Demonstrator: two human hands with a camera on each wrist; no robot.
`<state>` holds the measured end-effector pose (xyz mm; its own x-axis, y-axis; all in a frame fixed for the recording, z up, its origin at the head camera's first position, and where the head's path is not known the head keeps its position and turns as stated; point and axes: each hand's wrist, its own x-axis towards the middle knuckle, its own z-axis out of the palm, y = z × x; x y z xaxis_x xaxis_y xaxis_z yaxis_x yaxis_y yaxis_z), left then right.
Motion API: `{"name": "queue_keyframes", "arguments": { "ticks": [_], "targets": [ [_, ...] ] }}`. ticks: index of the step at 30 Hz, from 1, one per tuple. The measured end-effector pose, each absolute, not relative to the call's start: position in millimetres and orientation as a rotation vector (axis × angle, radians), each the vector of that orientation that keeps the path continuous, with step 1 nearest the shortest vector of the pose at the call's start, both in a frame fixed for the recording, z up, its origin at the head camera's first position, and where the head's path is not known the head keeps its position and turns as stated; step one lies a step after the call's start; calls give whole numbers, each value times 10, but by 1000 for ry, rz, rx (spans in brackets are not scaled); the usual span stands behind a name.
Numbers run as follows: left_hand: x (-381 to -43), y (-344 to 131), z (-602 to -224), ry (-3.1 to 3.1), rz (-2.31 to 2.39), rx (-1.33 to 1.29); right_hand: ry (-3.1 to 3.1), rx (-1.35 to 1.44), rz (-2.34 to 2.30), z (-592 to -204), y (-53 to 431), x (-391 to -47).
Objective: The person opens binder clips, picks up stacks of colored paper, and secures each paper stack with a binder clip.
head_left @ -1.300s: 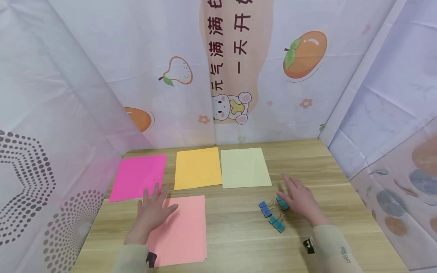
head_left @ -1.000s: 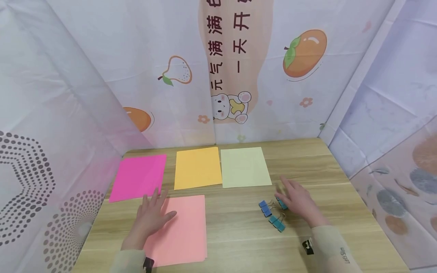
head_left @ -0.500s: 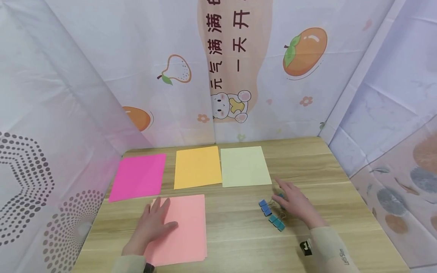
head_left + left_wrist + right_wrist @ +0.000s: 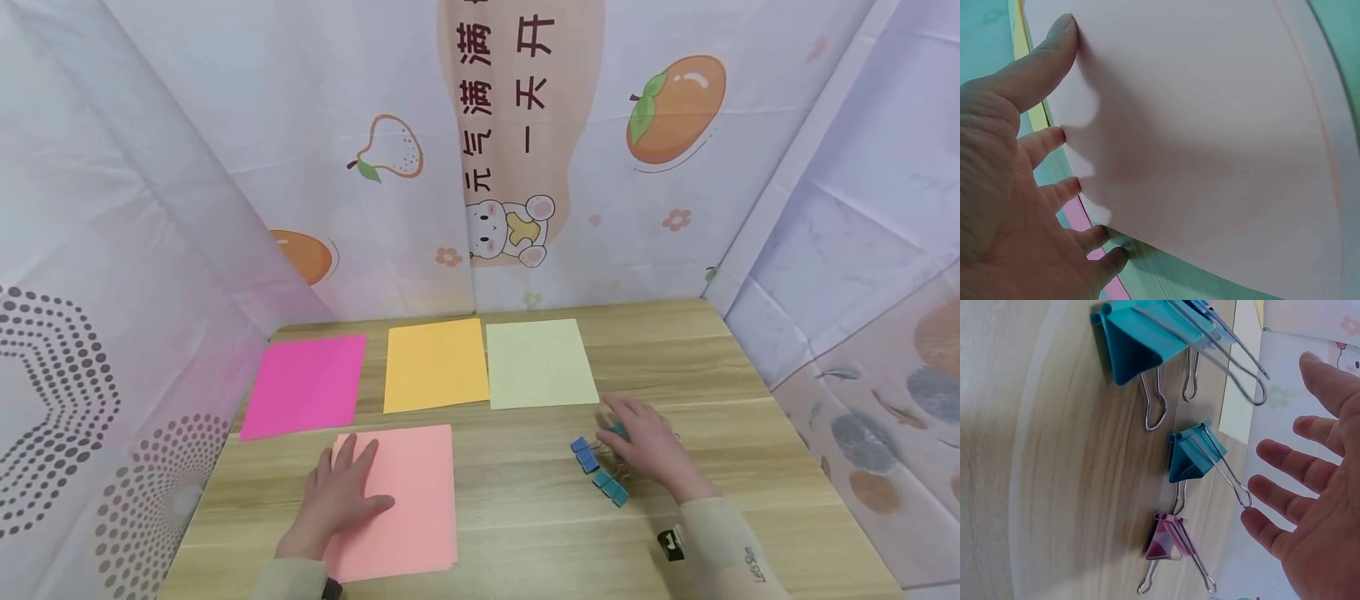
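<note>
My left hand (image 4: 335,496) lies over the left part of a light pink paper stack (image 4: 420,500), fingers spread. In the left wrist view, the fingertips of this hand (image 4: 1010,187) are at the edge of the paper (image 4: 1222,94). My right hand (image 4: 648,446) hovers beside the binder clips, holding nothing. A blue binder clip (image 4: 585,455) and a teal binder clip (image 4: 611,487) lie left of it; another teal binder clip (image 4: 619,430) is partly hidden beneath it. In the right wrist view, loosely extended fingers of the hand (image 4: 1322,500) are near a teal clip (image 4: 1197,456) and a pink clip (image 4: 1166,540).
Along the back of the wooden table (image 4: 525,533) lie magenta paper (image 4: 306,387), orange-yellow paper (image 4: 435,367) and pale green paper (image 4: 540,364). Printed curtains (image 4: 337,67) enclose the back and both sides. A small black device (image 4: 671,543) sits at the right cuff.
My left hand has drawn back from the magenta paper and come down on the light pink stack. My right hand has shifted slightly left, covering more of the far teal clip.
</note>
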<state>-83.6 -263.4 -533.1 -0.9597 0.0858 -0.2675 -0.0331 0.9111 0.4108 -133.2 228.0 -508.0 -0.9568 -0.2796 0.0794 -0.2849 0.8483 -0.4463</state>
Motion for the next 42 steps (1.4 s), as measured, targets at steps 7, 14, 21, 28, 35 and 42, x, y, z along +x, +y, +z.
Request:
{"name": "queue_keyframes", "arguments": {
  "ticks": [7, 14, 21, 28, 35, 42],
  "targets": [
    [-851, -2648, -5362, 2781, 600, 24, -3030, 483, 706, -5105, 2240, -1345],
    [-864, -2630, -5348, 2786, 591, 21, -3065, 497, 666, -5100, 2187, -1339],
    [-854, -2617, -5308, 2784, 597, 18, -3100, 519, 623, -5098, 2142, -1317],
    [-866, -2625, -5305, 2794, 578, 23, -3146, 550, 573, -5119, 2124, -1313],
    [-871, -2634, -5315, 2790, 577, 21, -3146, 593, 507, -5145, 2098, -1312],
    [-869, -2627, -5293, 2792, 601, 24, -3105, 593, 492, -5187, 2076, -1315]
  ]
}}
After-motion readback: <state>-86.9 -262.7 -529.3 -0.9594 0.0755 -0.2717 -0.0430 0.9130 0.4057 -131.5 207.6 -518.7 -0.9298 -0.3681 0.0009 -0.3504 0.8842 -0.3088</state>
